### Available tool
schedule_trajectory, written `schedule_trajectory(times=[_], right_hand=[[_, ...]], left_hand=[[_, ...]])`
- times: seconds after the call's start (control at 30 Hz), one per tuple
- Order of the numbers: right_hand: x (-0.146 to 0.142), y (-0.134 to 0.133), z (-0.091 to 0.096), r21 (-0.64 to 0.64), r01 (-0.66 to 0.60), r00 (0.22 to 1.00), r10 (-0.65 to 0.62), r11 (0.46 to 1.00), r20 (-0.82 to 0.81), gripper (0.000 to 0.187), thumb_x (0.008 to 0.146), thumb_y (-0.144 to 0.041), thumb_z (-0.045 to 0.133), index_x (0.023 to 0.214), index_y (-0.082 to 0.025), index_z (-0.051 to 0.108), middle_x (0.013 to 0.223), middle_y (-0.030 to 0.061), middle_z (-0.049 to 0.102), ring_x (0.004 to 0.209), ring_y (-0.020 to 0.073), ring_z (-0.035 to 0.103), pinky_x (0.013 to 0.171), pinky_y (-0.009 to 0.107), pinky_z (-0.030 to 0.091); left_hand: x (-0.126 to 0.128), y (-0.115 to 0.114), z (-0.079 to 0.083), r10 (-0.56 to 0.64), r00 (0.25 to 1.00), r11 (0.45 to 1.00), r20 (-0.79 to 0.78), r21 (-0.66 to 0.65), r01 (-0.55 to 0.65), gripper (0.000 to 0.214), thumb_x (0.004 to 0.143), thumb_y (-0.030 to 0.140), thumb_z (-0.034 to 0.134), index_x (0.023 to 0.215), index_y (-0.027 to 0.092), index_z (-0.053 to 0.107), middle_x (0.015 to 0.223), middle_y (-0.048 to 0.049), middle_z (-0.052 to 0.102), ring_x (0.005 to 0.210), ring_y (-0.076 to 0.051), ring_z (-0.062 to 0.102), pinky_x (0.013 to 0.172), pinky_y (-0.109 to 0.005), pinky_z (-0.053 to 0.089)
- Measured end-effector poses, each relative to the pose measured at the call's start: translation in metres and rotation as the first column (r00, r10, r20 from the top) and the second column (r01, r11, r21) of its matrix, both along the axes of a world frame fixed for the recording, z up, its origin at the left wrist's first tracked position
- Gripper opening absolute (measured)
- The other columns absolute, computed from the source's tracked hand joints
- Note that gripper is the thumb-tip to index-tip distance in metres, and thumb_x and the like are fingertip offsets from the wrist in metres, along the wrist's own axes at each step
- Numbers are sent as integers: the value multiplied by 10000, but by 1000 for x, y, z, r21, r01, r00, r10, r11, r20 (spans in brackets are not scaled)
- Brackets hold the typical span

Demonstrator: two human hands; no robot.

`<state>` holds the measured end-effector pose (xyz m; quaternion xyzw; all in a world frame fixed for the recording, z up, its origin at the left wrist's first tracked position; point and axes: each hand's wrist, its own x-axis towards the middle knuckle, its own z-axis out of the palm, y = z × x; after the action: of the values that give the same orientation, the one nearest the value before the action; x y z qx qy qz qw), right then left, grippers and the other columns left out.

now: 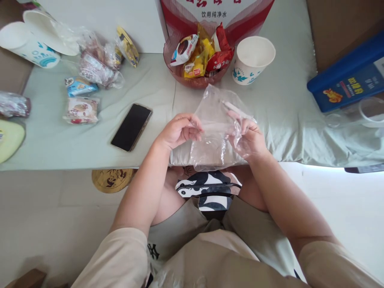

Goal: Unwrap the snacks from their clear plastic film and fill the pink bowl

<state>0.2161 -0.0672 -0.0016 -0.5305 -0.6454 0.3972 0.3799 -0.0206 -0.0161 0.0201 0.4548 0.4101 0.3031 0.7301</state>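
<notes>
A clear plastic bag (216,120) is held up between both hands over the near edge of the cloth-covered table (90,144). My left hand (180,130) pinches the bag's left edge with curled fingers. My right hand (249,134) grips the bag's right side, its fingers partly inside or behind the film. The bag looks empty. Just behind it stands a pink transparent bowl (180,76) filled with wrapped snacks.
A black phone (131,127) lies left of my hands. A paper cup (252,59) stands right of the bowl. Loose snack packets (81,110) and tipped paper cups (28,44) sit at far left. A blue box (351,78) is at right, a red-and-white carton (216,16) behind.
</notes>
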Motion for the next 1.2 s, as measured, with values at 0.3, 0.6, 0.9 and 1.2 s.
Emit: schedule_trajectory(times=[0.3,0.6,0.9,1.2], right_hand=[[5,8,-11,-91,75,964,-96,993,-250,495,964,-620,291,935,-250,620,1388,104,591,922,247,671,757,457,581],[-3,7,-23,-193,141,811,-225,971,-541,421,794,-478,786,1111,-327,552,1330,19,601,904,179,658,704,341,588],[-10,5,-18,-270,77,743,-236,960,-626,665,721,-315,852,1284,-386,503,860,-50,659,692,147,623,688,332,566],[-15,4,-8,-337,32,729,-253,941,-636,416,709,-537,812,1002,-279,669,942,16,719,907,223,693,779,377,580]], left_hand=[[6,4,-11,60,986,992,-155,115,-42,453,884,545,525,715,169,714,698,-74,701,682,-178,674,673,-316,564],[5,8,-26,153,973,872,-175,487,-50,185,675,316,817,792,190,748,840,-28,707,938,-186,654,945,-376,516],[3,5,-21,131,973,987,188,65,-145,851,631,238,853,1378,341,457,1046,-2,716,971,-209,727,863,-351,559],[10,-1,-12,85,965,987,248,-155,-47,507,618,72,680,1103,191,593,1010,-38,767,865,-206,753,762,-332,586]])
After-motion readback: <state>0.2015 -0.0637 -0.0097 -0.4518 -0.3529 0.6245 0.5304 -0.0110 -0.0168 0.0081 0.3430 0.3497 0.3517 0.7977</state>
